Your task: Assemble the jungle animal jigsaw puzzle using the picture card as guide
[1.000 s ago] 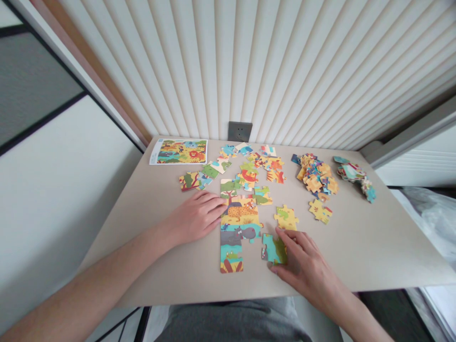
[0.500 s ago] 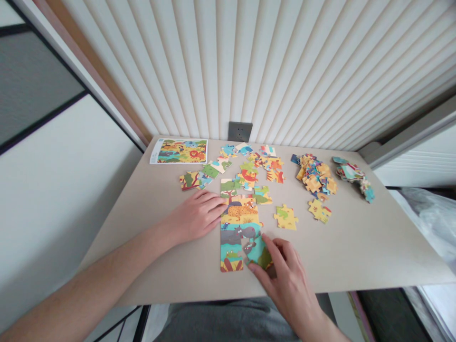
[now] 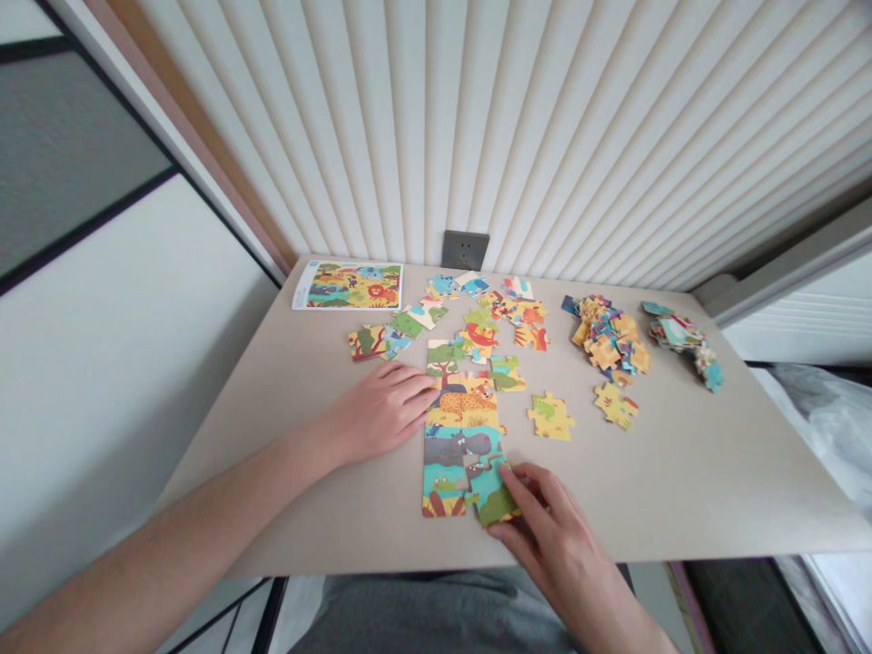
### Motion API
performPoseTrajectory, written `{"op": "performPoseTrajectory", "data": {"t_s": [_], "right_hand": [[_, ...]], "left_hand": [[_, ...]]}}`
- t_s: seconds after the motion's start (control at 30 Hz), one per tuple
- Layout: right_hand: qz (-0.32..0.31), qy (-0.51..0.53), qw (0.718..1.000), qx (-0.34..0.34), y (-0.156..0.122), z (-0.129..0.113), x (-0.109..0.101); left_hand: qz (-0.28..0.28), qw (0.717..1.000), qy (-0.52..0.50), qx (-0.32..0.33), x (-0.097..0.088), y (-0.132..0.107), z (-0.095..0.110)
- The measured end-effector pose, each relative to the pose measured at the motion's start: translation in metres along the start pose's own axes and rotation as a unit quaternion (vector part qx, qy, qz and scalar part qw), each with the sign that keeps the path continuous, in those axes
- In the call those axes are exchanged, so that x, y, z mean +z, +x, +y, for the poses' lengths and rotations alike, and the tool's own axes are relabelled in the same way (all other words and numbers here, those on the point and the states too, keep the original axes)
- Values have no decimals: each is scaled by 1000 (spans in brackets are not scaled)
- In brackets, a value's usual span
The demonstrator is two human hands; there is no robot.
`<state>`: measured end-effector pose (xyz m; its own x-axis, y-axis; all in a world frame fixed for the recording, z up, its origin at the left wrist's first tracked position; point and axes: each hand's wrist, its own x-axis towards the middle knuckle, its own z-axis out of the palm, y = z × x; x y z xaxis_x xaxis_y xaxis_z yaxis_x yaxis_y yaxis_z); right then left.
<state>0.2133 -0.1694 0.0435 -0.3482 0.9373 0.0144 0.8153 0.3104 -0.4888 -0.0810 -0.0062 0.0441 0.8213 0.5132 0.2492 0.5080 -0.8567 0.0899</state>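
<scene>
On the worktop [image 3: 681, 472], the joined puzzle section [image 3: 458, 427] lies front centre, the picture card [image 3: 347, 286] back left, and the heap of loose pieces [image 3: 609, 334] back right, with a wall socket [image 3: 465, 250] behind.

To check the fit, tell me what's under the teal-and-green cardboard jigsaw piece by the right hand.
The teal-and-green jigsaw piece sits against the assembled puzzle pieces, right hand on it; beige tabletop shows beside it. What's beneath it is covered.
</scene>
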Motion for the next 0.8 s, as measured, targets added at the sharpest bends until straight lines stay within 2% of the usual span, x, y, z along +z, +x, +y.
{"op": "performPoseTrajectory", "data": {"t_s": [0.43,0.63,0.8], "right_hand": [[68,-23,997,-22,1,-14,19],[110,-14,993,-51,-5,-6,24],[107,6,992,-68,-9,0,27]], "left_hand": [[-3,1000,-12,-8,-1,0,1],[-9,1000,-5,-5,-1,-1,0],[-9,1000,-7,-8,0,0,0]]}}
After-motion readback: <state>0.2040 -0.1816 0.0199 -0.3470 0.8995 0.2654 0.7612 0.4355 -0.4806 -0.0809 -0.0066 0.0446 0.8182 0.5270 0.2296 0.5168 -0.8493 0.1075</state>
